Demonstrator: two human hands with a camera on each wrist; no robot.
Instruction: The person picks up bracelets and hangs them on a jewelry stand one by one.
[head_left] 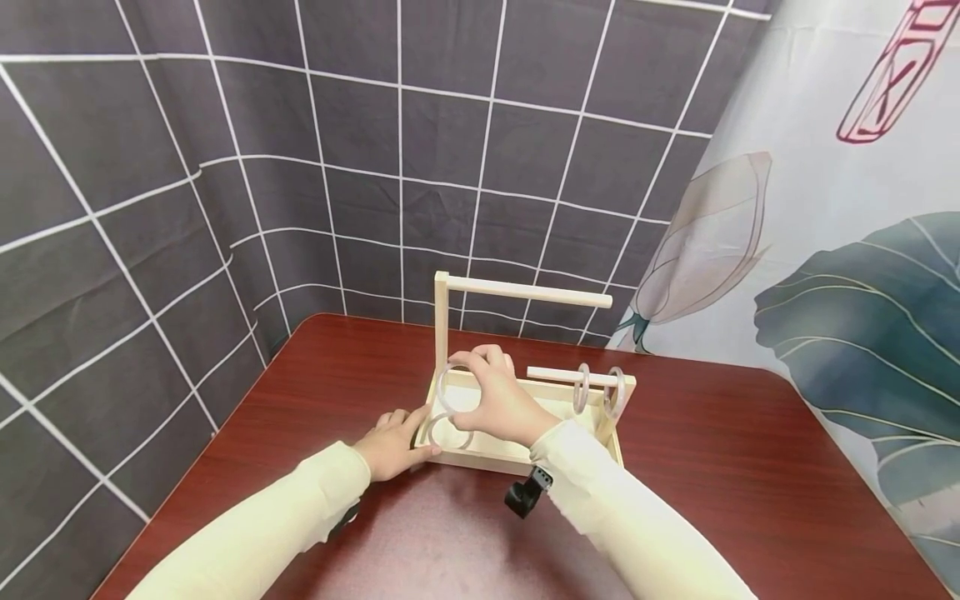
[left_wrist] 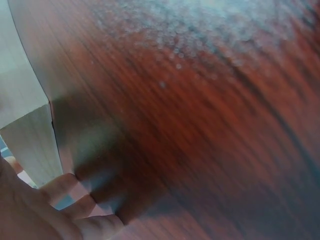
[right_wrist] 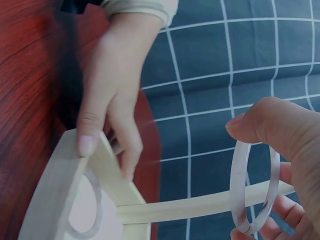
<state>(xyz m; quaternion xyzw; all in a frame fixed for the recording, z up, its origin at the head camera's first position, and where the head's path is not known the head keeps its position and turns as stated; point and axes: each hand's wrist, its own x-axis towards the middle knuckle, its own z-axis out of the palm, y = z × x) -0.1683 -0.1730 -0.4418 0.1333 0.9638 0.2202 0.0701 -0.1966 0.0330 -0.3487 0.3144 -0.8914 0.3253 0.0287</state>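
Note:
My right hand [head_left: 495, 398] pinches a pale translucent bangle [right_wrist: 238, 185] between thumb and fingers, upright above the left part of a light wooden bangle stand [head_left: 487, 461]. Another bangle [right_wrist: 99, 202] lies in the stand's tray, at the left end. At that same end, my left hand [head_left: 392, 446] holds the tray's front corner, its thumb on the front rim and its fingers along the outer side wall. Two bangles hang on the lower rod [head_left: 547, 374] at the right: one bangle [head_left: 577, 397] partway in, another bangle [head_left: 621, 393] near the post.
A taller post [head_left: 441, 325] rises at the stand's left end, with a bare upper rod [head_left: 532, 292] reaching right. The stand rests on a dark red wooden table [head_left: 697, 467]. Behind hangs a grey grid-patterned curtain [head_left: 442, 133], with a floral cloth [head_left: 817, 200] at the right.

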